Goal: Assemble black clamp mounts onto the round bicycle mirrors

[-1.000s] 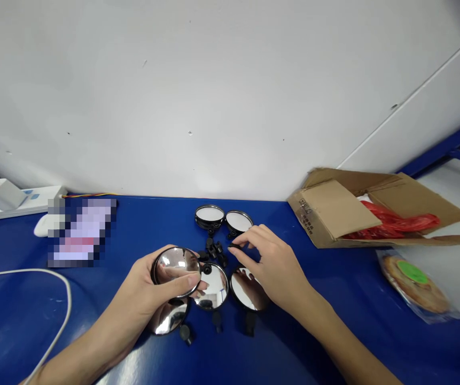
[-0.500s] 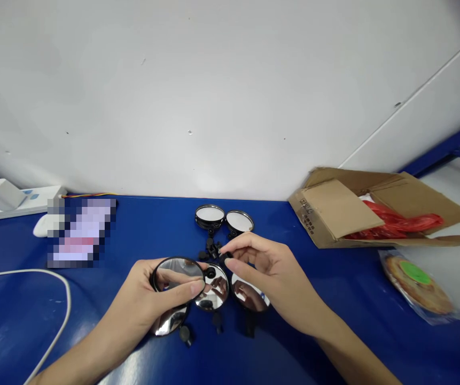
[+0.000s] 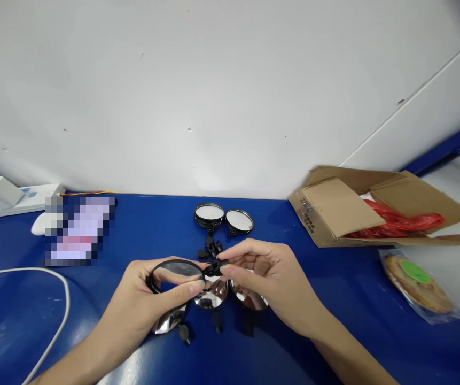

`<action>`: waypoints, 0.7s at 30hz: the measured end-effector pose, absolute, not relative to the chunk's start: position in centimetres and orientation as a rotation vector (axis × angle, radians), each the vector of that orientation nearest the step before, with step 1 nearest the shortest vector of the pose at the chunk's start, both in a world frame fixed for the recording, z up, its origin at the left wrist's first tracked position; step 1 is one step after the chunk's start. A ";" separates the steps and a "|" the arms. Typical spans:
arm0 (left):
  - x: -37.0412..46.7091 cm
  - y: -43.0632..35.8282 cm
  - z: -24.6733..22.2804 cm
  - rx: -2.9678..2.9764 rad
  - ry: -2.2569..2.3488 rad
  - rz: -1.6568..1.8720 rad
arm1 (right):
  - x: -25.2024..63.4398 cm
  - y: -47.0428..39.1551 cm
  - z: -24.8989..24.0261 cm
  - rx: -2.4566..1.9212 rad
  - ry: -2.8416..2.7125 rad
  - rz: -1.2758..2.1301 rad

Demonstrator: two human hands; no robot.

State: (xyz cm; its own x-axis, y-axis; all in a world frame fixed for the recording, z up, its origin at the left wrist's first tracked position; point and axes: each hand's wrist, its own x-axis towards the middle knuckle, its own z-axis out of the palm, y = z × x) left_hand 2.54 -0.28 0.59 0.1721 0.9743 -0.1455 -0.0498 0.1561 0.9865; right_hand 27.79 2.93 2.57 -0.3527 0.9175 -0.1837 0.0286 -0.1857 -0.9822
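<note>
Between thumb and fingers, my left hand grips a round black-rimmed mirror, its face tilted up. My right hand pinches a small black clamp piece against the stub at this mirror's right edge. Whether the two parts are joined, I cannot tell. Under the hands lie more round mirrors: one at the left, partly covered by the held one, one in the middle, and one at the right, partly hidden by my right hand. Black clamps stick out from their near sides.
Two round mirrors and black clamp parts lie farther back. At the right are an open cardboard box with red plastic and a wrapped round item. A phone, white cable and power strip are at the left.
My right hand has moved slightly left, bringing the black clamp piece up to the stub of the held mirror. My left hand has stayed nearly in place.
</note>
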 end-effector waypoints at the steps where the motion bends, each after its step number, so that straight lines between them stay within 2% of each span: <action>1: 2.5 -0.4 0.7 1.136 1.120 1.000 | 27.8 3.0 2.6 -1.163 -1.372 1.638; 21: 2.8 -0.9 1.0 1.146 1.185 1.044 | 27.0 2.8 2.0 -1.016 -1.239 1.705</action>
